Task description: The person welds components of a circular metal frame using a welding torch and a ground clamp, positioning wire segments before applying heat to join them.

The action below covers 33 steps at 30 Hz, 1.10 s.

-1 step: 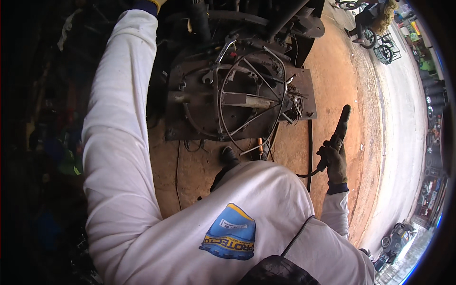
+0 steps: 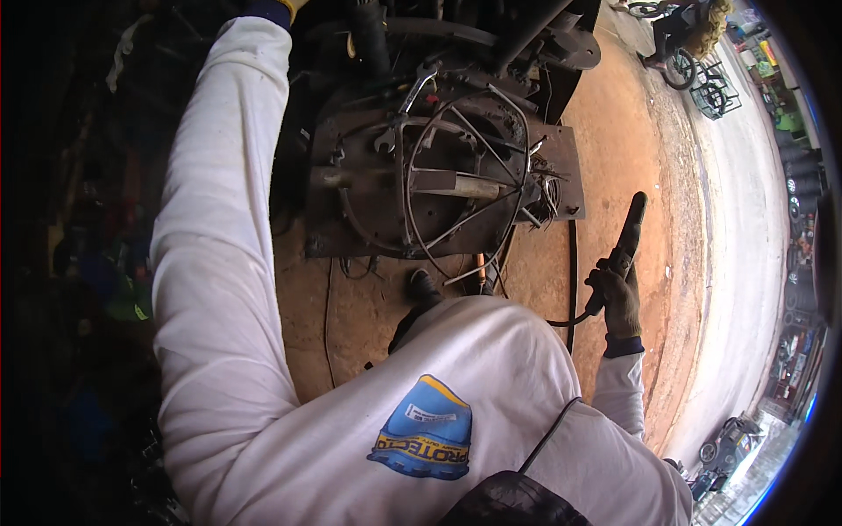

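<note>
My right hand [image 2: 617,298], in a dark glove, grips a black handled tool [image 2: 628,230] that points up and away; a black cable [image 2: 574,263] runs from it toward the table. My left arm in a white sleeve stretches to the picture's top edge, where only the blue cuff and a bit of yellow glove of my left hand [image 2: 274,7] show, so its grip is hidden. Between the arms a round wire frame [image 2: 465,180] lies on a rusty metal table [image 2: 561,149], with wrenches [image 2: 410,103] beside it.
My dark shoe [image 2: 423,289] stands on orange dirt ground [image 2: 614,114] below the table. Dark machine parts [image 2: 535,35] rise behind the table. A pale concrete road [image 2: 745,219] runs along the right, with a parked cycle [image 2: 675,48] far right. Dark clutter fills the left side.
</note>
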Each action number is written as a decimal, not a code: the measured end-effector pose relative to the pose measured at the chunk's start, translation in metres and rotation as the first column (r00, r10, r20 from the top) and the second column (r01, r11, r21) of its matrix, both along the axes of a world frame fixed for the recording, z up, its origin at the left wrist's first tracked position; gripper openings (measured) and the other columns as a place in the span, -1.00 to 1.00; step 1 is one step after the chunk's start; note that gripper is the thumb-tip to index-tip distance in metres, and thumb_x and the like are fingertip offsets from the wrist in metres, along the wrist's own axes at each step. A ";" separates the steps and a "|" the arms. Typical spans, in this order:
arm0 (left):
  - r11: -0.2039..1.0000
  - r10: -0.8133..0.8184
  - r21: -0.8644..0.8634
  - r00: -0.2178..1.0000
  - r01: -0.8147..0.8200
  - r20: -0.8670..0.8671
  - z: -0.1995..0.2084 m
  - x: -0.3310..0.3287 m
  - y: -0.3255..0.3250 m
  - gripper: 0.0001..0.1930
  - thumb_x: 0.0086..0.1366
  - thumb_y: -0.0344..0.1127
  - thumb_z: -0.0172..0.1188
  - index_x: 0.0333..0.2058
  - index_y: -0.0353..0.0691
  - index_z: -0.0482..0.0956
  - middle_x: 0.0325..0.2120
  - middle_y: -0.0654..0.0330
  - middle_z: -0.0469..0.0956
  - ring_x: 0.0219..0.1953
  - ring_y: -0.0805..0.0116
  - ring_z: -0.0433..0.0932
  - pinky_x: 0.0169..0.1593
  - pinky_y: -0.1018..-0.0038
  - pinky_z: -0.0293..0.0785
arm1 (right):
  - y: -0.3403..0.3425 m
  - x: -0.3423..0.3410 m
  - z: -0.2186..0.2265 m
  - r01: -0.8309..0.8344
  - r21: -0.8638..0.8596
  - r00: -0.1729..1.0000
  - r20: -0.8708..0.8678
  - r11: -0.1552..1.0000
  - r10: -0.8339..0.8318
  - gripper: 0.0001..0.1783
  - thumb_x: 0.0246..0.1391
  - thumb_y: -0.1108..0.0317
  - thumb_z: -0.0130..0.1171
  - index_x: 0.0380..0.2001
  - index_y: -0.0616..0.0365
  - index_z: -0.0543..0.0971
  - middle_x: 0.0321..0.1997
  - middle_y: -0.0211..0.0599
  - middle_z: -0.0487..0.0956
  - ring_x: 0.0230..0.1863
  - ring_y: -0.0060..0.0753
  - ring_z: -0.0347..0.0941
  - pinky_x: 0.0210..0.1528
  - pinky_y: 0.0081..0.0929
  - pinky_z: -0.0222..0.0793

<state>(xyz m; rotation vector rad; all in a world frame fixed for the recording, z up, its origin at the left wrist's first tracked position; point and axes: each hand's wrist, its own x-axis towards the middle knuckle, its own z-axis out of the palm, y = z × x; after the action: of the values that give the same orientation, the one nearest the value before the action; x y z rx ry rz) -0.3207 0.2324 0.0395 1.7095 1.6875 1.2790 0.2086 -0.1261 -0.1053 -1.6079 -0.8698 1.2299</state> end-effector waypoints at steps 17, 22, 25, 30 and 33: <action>0.968 0.231 0.177 0.902 -0.176 -0.364 -0.022 0.013 0.006 -0.68 0.29 -0.08 0.28 -0.17 -0.21 0.68 -0.33 0.03 0.71 -0.22 0.01 0.68 -0.08 0.20 0.55 | -0.003 -0.005 -0.013 -0.089 -0.107 0.995 0.043 0.990 0.094 -0.46 0.05 0.29 0.23 0.10 0.19 0.39 -0.17 -0.33 0.51 -0.24 -0.41 0.54 -0.18 -0.45 0.52; 0.970 0.229 0.174 0.891 -0.172 -0.392 -0.032 0.009 0.025 -0.67 0.29 -0.06 0.29 -0.16 -0.18 0.70 -0.30 0.03 0.72 -0.21 0.02 0.69 -0.07 0.19 0.56 | -0.013 -0.011 -0.017 -0.014 -0.128 1.000 0.015 0.992 0.016 -0.47 0.00 0.38 0.25 0.07 0.20 0.37 -0.25 -0.37 0.48 -0.31 -0.47 0.49 -0.28 -0.52 0.43; 0.985 0.152 0.129 0.936 -0.116 -0.318 -0.029 0.007 0.024 -0.69 0.31 -0.10 0.28 -0.16 -0.21 0.70 -0.31 0.06 0.72 -0.30 0.13 0.70 -0.15 0.25 0.60 | -0.015 -0.011 -0.015 -0.012 -0.182 0.999 0.047 0.983 0.021 -0.48 -0.01 0.40 0.25 0.05 0.20 0.38 -0.27 -0.39 0.47 -0.32 -0.48 0.48 -0.28 -0.53 0.43; 0.996 0.020 0.085 0.999 -0.024 0.048 -0.031 0.000 0.021 -0.79 0.33 -0.27 0.29 -0.19 -0.31 0.66 -0.36 0.13 0.70 -0.45 0.33 0.67 -0.37 0.40 0.62 | -0.013 -0.013 -0.015 -0.012 -0.166 0.999 0.036 0.986 0.018 -0.50 -0.01 0.40 0.26 0.02 0.20 0.38 -0.28 -0.40 0.45 -0.33 -0.48 0.46 -0.25 -0.50 0.45; 0.997 0.041 0.064 0.999 -0.043 0.024 -0.028 -0.003 0.019 -0.83 0.32 -0.29 0.30 -0.22 -0.27 0.66 -0.38 0.16 0.68 -0.46 0.36 0.65 -0.41 0.41 0.61 | -0.012 -0.014 -0.015 -0.011 -0.182 1.000 0.025 0.983 0.015 -0.47 -0.02 0.40 0.28 0.04 0.22 0.38 -0.25 -0.39 0.44 -0.29 -0.47 0.46 -0.21 -0.47 0.46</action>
<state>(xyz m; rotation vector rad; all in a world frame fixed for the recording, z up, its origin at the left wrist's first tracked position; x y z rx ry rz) -0.3235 0.2519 0.0118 1.6982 1.6949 1.3810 0.1942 -0.1376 -0.1202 -1.7685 -0.8043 1.3317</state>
